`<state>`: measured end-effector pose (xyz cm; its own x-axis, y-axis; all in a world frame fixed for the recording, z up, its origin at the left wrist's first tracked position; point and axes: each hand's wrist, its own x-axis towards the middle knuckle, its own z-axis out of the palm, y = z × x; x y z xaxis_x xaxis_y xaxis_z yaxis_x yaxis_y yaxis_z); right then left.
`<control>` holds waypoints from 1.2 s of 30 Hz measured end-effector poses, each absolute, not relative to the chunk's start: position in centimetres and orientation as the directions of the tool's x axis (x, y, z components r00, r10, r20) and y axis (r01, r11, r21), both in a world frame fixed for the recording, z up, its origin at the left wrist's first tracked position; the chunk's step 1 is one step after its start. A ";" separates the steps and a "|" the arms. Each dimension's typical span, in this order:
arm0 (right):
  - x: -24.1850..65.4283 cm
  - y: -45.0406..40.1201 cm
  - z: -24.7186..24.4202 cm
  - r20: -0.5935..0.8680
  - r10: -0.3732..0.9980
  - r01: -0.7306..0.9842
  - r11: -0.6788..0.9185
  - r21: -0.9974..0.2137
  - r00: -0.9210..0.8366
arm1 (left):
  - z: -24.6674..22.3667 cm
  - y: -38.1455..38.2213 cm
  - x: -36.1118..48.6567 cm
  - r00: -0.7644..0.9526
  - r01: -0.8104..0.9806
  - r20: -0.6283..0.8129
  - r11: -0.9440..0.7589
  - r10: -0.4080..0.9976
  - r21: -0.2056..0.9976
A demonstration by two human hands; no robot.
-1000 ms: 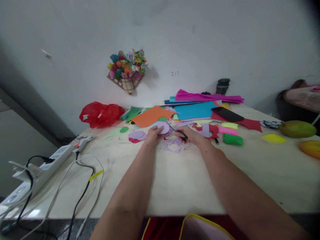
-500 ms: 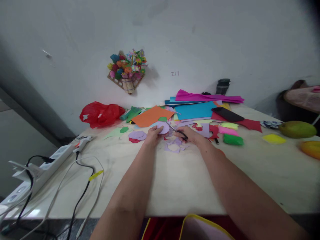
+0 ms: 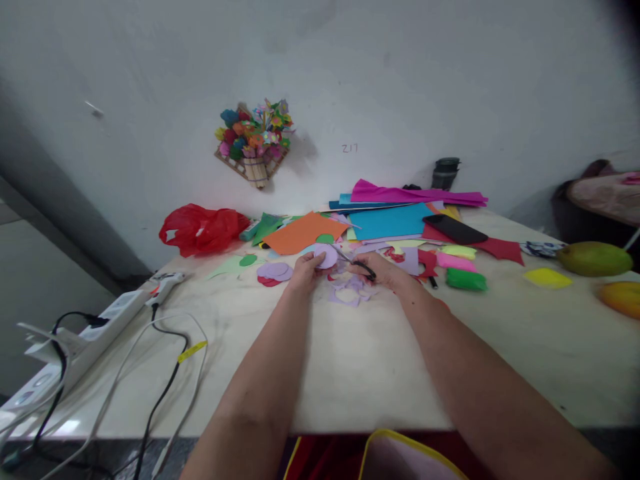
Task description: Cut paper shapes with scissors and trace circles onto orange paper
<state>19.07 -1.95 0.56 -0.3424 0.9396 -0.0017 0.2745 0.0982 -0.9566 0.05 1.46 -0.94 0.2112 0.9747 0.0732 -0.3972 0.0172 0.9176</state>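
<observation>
Near the middle of the table, my left hand (image 3: 307, 270) pinches a light purple paper piece (image 3: 327, 256) with a rounded edge. My right hand (image 3: 373, 265) is closed on the black handles of a pair of scissors (image 3: 343, 253), whose blades point left at the paper's right edge. Purple paper scraps (image 3: 346, 293), one with a round hole, lie below and between my hands. Left of my left hand, purple paper circles (image 3: 275, 271) rest partly over red ones (image 3: 269, 281). A green circle (image 3: 248, 260) lies a little behind them.
Orange (image 3: 305, 233) and blue sheets (image 3: 390, 221) lie at the back, with a black phone (image 3: 455, 229) on the right. Coloured packets (image 3: 466, 279) and mangoes (image 3: 594, 259) are further right. A red bag (image 3: 203, 229), power strip (image 3: 95, 339) and cables are left.
</observation>
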 end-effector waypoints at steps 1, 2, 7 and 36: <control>19.1 -2.0 0.6 -0.003 0.940 0.275 0.098 -0.956 -0.342 | -1.0 1.5 0.0 0.211 -0.397 0.071 0.018 0.975 0.918; 19.1 -2.0 0.6 0.000 0.939 0.274 0.101 -0.956 -0.345 | -1.0 1.5 0.0 0.212 -0.396 0.070 0.020 0.975 0.918; 19.2 -1.9 0.6 0.022 0.936 0.270 0.124 -0.955 -0.352 | -0.8 1.4 0.1 0.193 -0.391 0.051 0.029 0.980 0.920; 18.9 -2.4 1.1 -0.080 0.931 0.254 0.015 -0.967 -0.356 | -0.9 1.6 0.0 0.158 -0.422 0.044 0.027 0.986 0.906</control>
<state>18.87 -2.40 1.11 -0.3562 0.9310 -0.0795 0.2541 0.0146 -0.9671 -0.01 1.64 -0.93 0.1584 0.9864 0.0444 -0.4218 0.0269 0.9063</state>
